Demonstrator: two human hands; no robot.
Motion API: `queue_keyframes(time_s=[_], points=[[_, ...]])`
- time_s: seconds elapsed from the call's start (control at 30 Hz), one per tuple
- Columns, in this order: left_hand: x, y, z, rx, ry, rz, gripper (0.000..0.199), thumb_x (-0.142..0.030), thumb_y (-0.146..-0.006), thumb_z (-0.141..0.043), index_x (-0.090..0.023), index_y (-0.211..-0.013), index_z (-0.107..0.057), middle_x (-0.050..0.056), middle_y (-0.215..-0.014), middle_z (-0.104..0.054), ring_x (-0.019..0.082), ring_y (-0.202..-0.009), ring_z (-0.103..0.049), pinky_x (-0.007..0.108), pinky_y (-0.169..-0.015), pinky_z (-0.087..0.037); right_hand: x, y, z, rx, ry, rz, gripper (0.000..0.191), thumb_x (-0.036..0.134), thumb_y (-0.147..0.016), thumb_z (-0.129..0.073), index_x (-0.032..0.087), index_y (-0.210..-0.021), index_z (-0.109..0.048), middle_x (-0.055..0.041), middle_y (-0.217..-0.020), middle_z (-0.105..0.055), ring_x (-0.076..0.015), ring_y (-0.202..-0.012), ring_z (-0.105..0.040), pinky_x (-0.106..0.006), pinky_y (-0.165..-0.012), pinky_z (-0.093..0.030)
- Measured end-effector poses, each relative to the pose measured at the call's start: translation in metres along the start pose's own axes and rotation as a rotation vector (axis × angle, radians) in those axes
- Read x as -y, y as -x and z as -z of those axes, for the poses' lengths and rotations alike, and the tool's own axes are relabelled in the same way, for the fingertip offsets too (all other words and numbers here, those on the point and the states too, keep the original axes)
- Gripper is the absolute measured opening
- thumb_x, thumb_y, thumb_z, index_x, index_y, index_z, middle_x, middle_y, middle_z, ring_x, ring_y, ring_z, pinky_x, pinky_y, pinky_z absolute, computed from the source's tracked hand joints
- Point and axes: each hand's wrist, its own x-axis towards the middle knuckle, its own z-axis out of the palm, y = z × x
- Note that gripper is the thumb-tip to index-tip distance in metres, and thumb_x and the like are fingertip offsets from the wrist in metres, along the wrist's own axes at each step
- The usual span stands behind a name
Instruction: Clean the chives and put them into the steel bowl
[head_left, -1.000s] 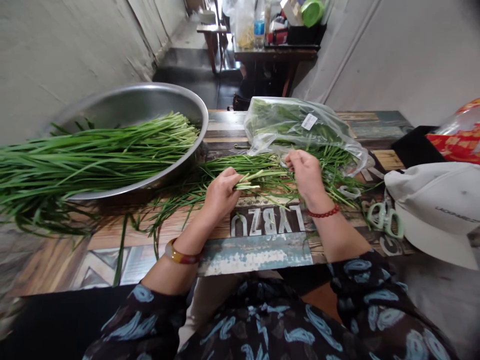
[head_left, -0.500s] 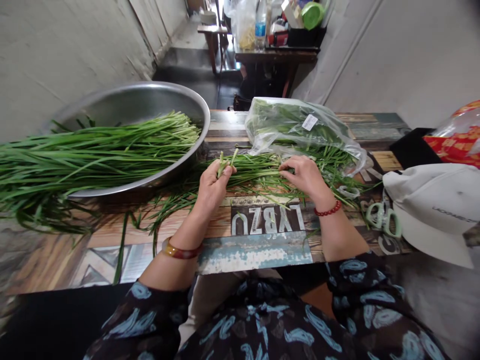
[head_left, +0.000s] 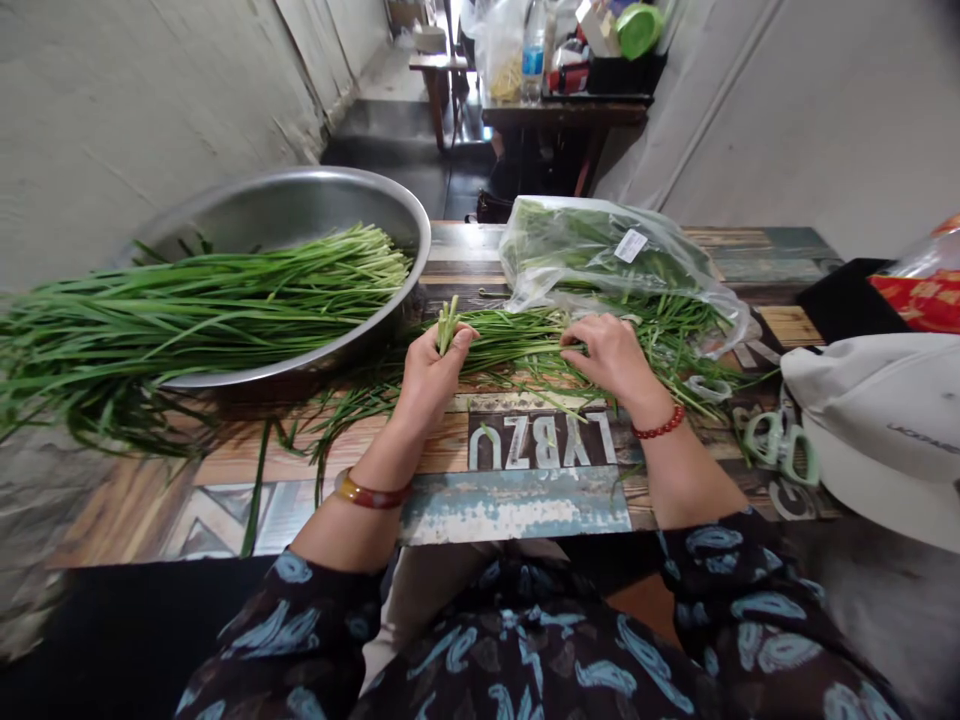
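My left hand is closed around a few green stalks, their pale ends sticking up above the fist. My right hand is at the right end of the loose greens on the table, its thumb and fingertips a little apart and nothing seen between them. To the left, a large metal basin holds a thick bundle of long greens, whose leaves hang over its rim. Behind my right hand, a clear plastic bag contains more greens.
Green-handled scissors lie at the right beside a pale cap. A black box stands behind the cap. Stray leaves are scattered over the patterned wooden table. Beyond is a small table with a bottle.
The whole view has shifted slightly, so things appear farther right. The stalks in my left hand are now closer together and more upright. My right hand stays beside the same pile.
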Motion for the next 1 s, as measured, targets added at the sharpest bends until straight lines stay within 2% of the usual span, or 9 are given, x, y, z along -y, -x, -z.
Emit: queue_keyframes(time_s=[0.07, 0.17, 0.3, 0.37, 0.5, 0.63, 0.73, 0.83, 1.0], points=[[0.001, 0.000, 0.000, 0.017, 0.036, 0.019, 0.032, -0.048, -0.087, -0.058, -0.017, -0.088, -0.065, -0.006, -0.056, -0.037, 0.009, -0.050, -0.029, 0.024, -0.048, -0.024, 0.001, -0.001, 0.000, -0.018, -0.059, 0.013, 0.006, 0.027, -0.086, -0.066, 0.023, -0.087, -0.071, -0.0070, -0.094, -0.072, -0.0251, -0.091, -0.060, -0.038, -0.084, -0.039], [0.003, 0.001, 0.000, 0.023, 0.055, 0.021, 0.034, -0.049, -0.087, -0.058, -0.016, -0.089, -0.067, -0.006, -0.056, -0.034, 0.009, -0.050, -0.027, 0.025, -0.048, -0.021, 0.002, -0.003, 0.003, -0.088, -0.269, 0.009, 0.009, 0.025, -0.087, -0.062, 0.022, -0.085, -0.069, -0.0054, -0.091, -0.072, -0.0227, -0.088, -0.062, -0.037, -0.084, -0.044], [0.003, 0.001, -0.001, 0.026, 0.056, 0.024, 0.038, -0.052, -0.085, -0.061, -0.016, -0.091, -0.069, -0.006, -0.054, -0.032, 0.009, -0.050, -0.027, 0.025, -0.048, -0.021, 0.007, -0.005, 0.007, -0.161, -0.472, -0.074, 0.008, 0.023, -0.083, -0.061, 0.021, -0.081, -0.069, -0.0031, -0.083, -0.072, -0.0197, -0.080, -0.064, -0.034, -0.079, -0.049], [0.002, 0.001, -0.002, 0.032, 0.060, 0.030, 0.037, -0.051, -0.083, -0.062, -0.015, -0.091, -0.070, -0.004, -0.058, -0.041, 0.008, -0.050, -0.032, 0.024, -0.048, -0.024, 0.010, -0.004, 0.008, -0.170, -0.532, -0.124, 0.007, 0.023, -0.081, -0.063, 0.021, -0.084, -0.070, -0.0028, -0.086, -0.073, -0.0190, -0.080, -0.065, -0.034, -0.078, -0.050], [-0.005, 0.003, -0.003, 0.049, 0.059, 0.028, 0.037, -0.050, -0.082, -0.066, -0.016, -0.095, -0.073, 0.002, -0.079, -0.065, 0.009, -0.055, -0.046, 0.024, -0.050, -0.034, 0.015, -0.002, 0.010, -0.206, -0.668, -0.152, 0.011, 0.026, -0.081, -0.066, 0.021, -0.090, -0.069, -0.0031, -0.091, -0.073, -0.0187, -0.084, -0.067, -0.034, -0.080, -0.052], [-0.010, 0.007, -0.003, 0.180, -0.015, 0.000, 0.036, -0.045, -0.085, -0.064, -0.016, -0.102, -0.075, 0.001, -0.072, -0.066, 0.011, -0.059, -0.053, 0.024, -0.058, -0.041, 0.018, -0.001, 0.010, -0.256, -0.801, -0.115, 0.014, 0.026, -0.080, -0.070, 0.022, -0.093, -0.068, -0.0026, -0.090, -0.072, -0.0178, -0.084, -0.068, -0.034, -0.079, -0.054], [-0.010, 0.009, -0.005, 0.261, -0.097, -0.060, 0.031, -0.038, -0.087, -0.063, -0.016, -0.104, -0.076, 0.004, -0.086, -0.072, 0.016, -0.075, -0.062, 0.027, -0.071, -0.047, 0.021, 0.000, 0.010, -0.282, -0.863, -0.108, 0.017, 0.027, -0.079, -0.073, 0.023, -0.094, -0.068, -0.0026, -0.088, -0.072, -0.0178, -0.082, -0.068, -0.034, -0.078, -0.056], [-0.008, 0.008, -0.007, 0.302, -0.167, -0.139, 0.024, -0.033, -0.086, -0.064, -0.017, -0.098, -0.077, 0.006, -0.093, -0.073, 0.019, -0.088, -0.065, 0.030, -0.081, -0.047, 0.026, 0.000, 0.010, -0.259, -0.909, -0.120, 0.020, 0.031, -0.078, -0.074, 0.023, -0.095, -0.068, -0.0031, -0.089, -0.073, -0.0181, -0.084, -0.070, -0.035, -0.080, -0.058], [-0.005, 0.006, -0.007, 0.326, -0.247, -0.192, 0.018, -0.030, -0.084, -0.065, -0.017, -0.073, -0.071, 0.001, -0.071, -0.061, 0.016, -0.072, -0.057, 0.028, -0.069, -0.042, 0.031, -0.001, 0.008, -0.195, -0.976, -0.168, 0.021, 0.040, -0.082, -0.072, 0.023, -0.095, -0.069, -0.0039, -0.089, -0.075, -0.0184, -0.082, -0.071, -0.035, -0.076, -0.060]])
